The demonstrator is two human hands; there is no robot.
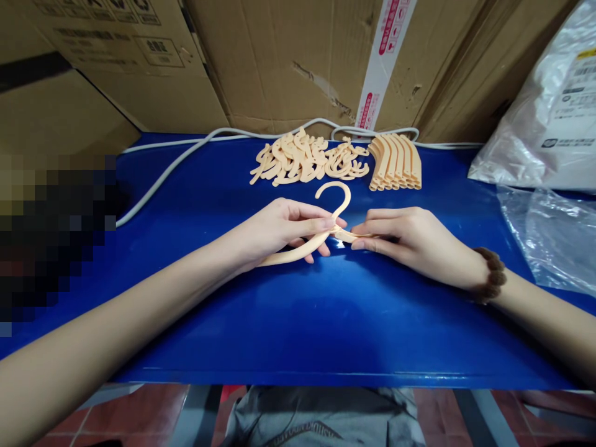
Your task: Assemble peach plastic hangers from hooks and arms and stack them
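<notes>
A cream plastic clothes hanger [302,249] is held over the blue table, its hook [343,200] curling upward. My left hand [298,226] pinches it just below the hook, thumb on top, with one arm of the hanger running back under the palm. Fingers of my right hand [395,233] are closed on the hanger's other, shorter-looking arm [345,236]; part of that arm is hidden by the fingers. Behind the hands lie a heap of curved cream pieces [293,158], a smaller heap of hook pieces [347,160] and a neat stack of hanger arms [395,162].
The blue table [288,329] has its front edge near my lap. A white cable [162,180] runs along the back. Cardboard boxes [288,68] stand behind it. At right are a white plastic-wrapped package [540,124] and a clear plastic bag [549,242].
</notes>
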